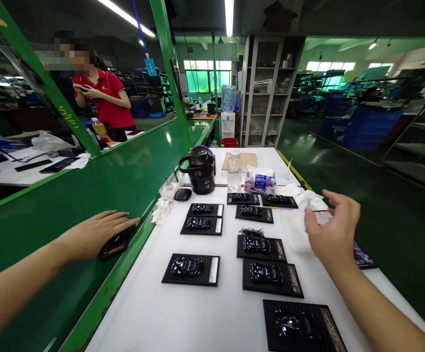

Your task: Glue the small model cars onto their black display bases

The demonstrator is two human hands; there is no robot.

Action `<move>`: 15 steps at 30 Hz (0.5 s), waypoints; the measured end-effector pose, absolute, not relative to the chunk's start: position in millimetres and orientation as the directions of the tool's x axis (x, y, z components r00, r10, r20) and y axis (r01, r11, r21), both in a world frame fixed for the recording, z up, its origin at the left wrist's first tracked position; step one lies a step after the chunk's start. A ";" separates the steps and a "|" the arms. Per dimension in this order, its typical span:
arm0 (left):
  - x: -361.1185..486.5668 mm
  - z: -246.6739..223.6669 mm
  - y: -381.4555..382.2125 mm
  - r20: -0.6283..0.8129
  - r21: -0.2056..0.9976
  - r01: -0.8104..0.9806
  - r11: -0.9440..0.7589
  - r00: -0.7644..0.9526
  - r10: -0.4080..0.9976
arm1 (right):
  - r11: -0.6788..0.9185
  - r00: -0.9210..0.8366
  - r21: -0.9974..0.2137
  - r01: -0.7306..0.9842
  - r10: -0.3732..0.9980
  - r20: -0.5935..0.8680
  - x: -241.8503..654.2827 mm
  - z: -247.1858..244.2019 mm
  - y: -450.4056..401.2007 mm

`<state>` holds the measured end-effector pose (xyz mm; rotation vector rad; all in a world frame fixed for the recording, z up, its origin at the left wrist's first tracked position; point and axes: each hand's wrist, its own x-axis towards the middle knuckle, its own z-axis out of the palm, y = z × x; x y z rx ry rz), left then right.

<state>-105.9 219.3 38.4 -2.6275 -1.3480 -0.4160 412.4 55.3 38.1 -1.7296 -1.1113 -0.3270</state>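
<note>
Left hand: in the head view, your left hand [93, 235] reaches over the green belt [69, 293], fingers stretched out above a dark base [114, 252]; they cover most of it, so you cannot tell whether they grip it or merely rest there.
Right hand: your right hand [334, 239] is released, thumb and fingers spread apart, near the crumpled tissue [310, 199]; what looks like a phone [322, 216] shows between them.
Covered base: it lies on the belt, beside the table's left edge.
White table [139, 318]: nine more bases lie flat on it, each bearing a dark toy car, three on the left and six on the right, the nearest car [295, 323] at the front.
Dark scraps [252, 232]: heaped just behind one right-side car.
Behind the cars: a black jug [202, 176], a mouse [182, 194], a clear bottle [234, 172] and a tissue packet [260, 181].
Beyond the belt: a person in a red shirt [112, 100] stands, hands raised together.
</note>
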 end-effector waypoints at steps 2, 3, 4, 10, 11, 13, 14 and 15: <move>-116.6 38.7 221.3 0.197 -0.158 0.808 -0.568 0.590 0.783 | -0.096 0.711 -0.805 0.585 0.538 0.453 425.0 29.5 56.5; -124.9 38.1 220.5 0.138 -0.217 0.815 -0.538 0.571 0.809 | -0.118 0.721 -0.864 0.489 0.612 0.324 429.8 24.6 58.8; -134.0 36.5 218.1 0.118 -0.230 0.849 -0.477 0.510 0.852 | -0.137 0.694 -0.897 0.420 0.686 0.220 433.2 19.8 61.3; -164.0 17.0 181.7 0.224 0.171 0.982 -0.077 0.037 0.974 | -0.053 0.587 -0.969 0.240 0.803 0.101 436.1 1.1 67.1; -162.7 18.4 175.7 0.224 0.198 0.980 -0.016 -0.029 0.974 | -0.020 0.618 -0.981 0.193 0.779 0.106 436.7 1.4 66.4; -155.7 29.5 164.5 0.201 0.214 0.971 0.108 -0.152 0.968 | 0.062 0.695 -0.992 0.111 0.709 0.122 437.2 8.0 62.8; -149.9 38.3 158.1 0.193 0.223 0.964 0.148 -0.192 0.962 | 0.115 0.725 -0.991 0.071 0.677 0.130 435.6 14.8 58.8; -142.2 48.5 150.1 0.190 0.244 0.958 0.155 -0.203 0.960 | 0.176 0.740 -0.984 0.020 0.659 0.133 431.8 24.0 52.9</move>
